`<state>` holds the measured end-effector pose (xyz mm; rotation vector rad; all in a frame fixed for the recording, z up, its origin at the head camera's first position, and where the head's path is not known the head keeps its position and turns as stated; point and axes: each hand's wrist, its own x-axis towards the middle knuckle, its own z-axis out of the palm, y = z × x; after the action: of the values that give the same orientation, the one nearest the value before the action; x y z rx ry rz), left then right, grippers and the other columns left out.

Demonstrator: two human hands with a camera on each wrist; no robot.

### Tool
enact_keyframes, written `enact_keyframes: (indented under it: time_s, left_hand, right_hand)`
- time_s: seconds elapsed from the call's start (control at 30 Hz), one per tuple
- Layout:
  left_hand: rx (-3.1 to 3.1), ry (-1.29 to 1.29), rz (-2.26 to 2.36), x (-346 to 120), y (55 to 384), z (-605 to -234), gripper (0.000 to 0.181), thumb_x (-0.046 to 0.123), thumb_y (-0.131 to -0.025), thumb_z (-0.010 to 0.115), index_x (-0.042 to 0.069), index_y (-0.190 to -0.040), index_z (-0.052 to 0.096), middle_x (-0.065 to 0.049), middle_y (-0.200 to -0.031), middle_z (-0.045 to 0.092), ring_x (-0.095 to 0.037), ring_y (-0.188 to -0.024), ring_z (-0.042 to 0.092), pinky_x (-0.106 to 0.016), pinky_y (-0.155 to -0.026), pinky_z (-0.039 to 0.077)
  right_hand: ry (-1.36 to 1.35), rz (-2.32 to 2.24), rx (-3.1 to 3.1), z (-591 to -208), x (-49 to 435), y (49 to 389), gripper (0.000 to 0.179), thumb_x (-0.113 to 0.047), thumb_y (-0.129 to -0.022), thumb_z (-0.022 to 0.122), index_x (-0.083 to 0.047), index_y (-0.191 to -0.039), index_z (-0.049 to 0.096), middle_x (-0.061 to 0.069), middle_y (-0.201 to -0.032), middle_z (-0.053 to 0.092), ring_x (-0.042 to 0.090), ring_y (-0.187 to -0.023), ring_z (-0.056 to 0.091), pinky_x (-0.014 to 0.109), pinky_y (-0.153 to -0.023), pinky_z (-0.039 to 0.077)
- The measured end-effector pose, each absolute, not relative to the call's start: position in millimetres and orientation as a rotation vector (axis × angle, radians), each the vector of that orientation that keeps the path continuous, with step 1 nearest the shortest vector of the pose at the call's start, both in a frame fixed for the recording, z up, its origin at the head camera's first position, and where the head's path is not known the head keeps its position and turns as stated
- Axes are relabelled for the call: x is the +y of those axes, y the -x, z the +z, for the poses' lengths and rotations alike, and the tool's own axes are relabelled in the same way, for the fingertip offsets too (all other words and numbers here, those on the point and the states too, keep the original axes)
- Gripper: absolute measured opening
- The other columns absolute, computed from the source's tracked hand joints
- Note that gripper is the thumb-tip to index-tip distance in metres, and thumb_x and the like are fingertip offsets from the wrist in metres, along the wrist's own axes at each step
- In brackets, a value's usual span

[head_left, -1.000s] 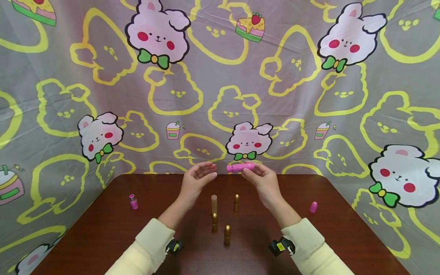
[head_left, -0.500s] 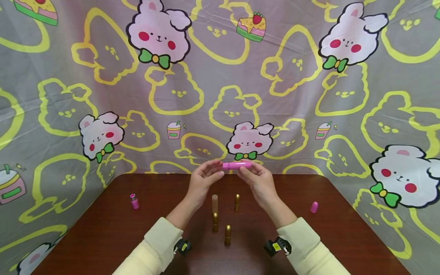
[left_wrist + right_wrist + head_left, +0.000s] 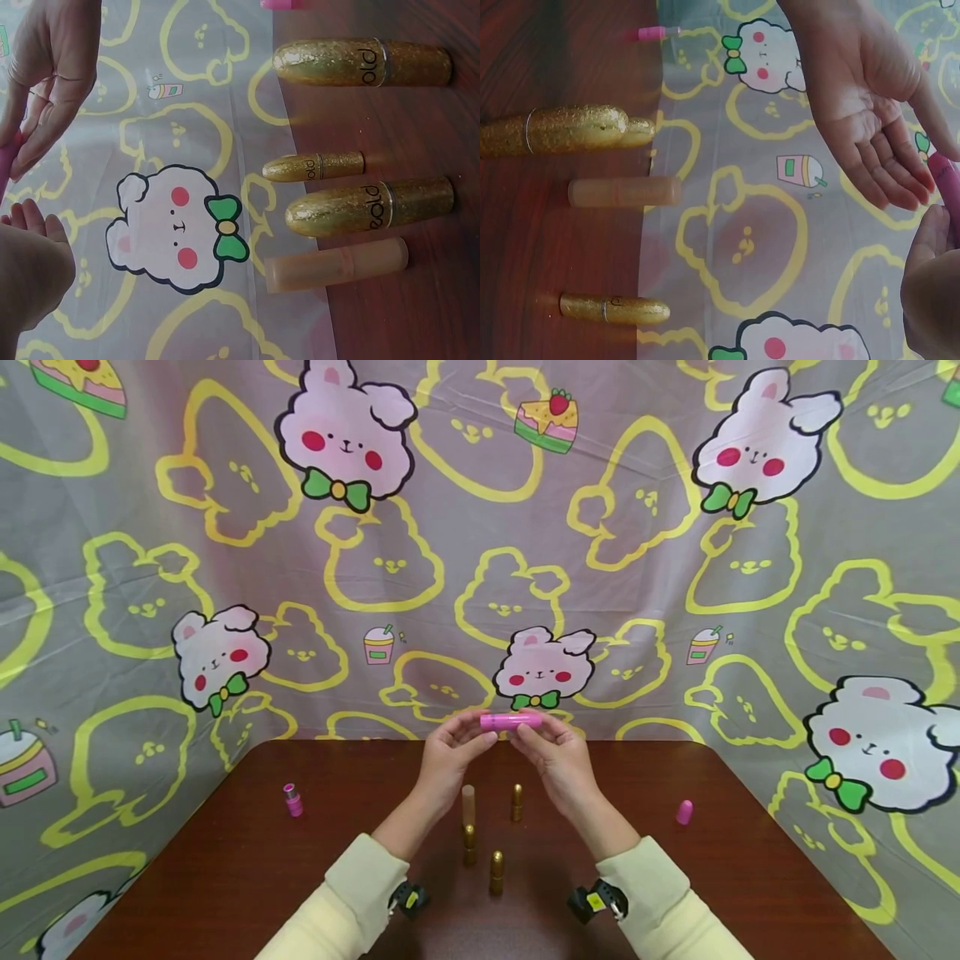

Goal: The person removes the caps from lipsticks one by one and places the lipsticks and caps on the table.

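A pink lipstick tube (image 3: 510, 721), rounded at its right end, lies sideways in the air between both hands above the table's far edge. My right hand (image 3: 557, 752) pinches its right part between thumb and fingers. At its left end is my left hand (image 3: 453, 758), thumb along the lower side and fingers behind. In the right wrist view the left thumb (image 3: 936, 135) meets the end of the pink tube (image 3: 946, 180). The left wrist view shows only a sliver of the pink tube (image 3: 7, 161) beside the right hand (image 3: 56, 67).
Several gold bullet-shaped lipsticks (image 3: 497, 872) and a beige tube (image 3: 468, 806) stand mid-table below the hands. On the left stands an uncapped pink lipstick (image 3: 292, 800) with a silver collar; a small pink cap (image 3: 684, 812) is on the right. A patterned curtain (image 3: 480, 568) hangs behind.
My left hand has moved right to the tube's left end and now takes hold there. My right hand has brought the pink lipstick tube slightly left. Things on the table stay put.
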<state>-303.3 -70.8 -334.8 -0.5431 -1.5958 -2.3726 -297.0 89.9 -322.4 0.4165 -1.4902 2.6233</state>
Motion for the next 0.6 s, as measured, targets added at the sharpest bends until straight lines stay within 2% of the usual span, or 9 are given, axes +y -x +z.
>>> enact_keyframes:
  time_s: [0.13, 0.6]
  left_hand:
    - [-1.599, 0.525, -2.368, -69.3, 303.1, -333.9, 0.034, -0.005, -0.085, 0.068, -0.012, -0.117, 0.061, -0.003, -0.101, 0.069, -0.014, -0.096, 0.065, -0.028, -0.088, 0.05]
    - [-1.626, 0.477, -2.34, -68.4, 301.5, -333.9, 0.025, -0.002, -0.085, 0.071, -0.009, -0.108, 0.066, -0.004, -0.094, 0.07, -0.014, -0.089, 0.066, -0.027, -0.084, 0.052]
  right_hand:
    - [-0.405, 2.625, -1.507, -323.0, 87.6, 295.3, 0.03, 0.002, -0.092, 0.061, 0.009, -0.122, 0.059, 0.008, -0.1, 0.068, 0.02, -0.09, 0.069, 0.037, -0.089, 0.051]
    - [-0.403, 2.634, -1.529, -326.5, 85.4, 294.3, 0.023, 0.0, -0.091, 0.065, 0.0, -0.114, 0.067, 0.008, -0.106, 0.069, 0.022, -0.097, 0.068, 0.038, -0.088, 0.051]
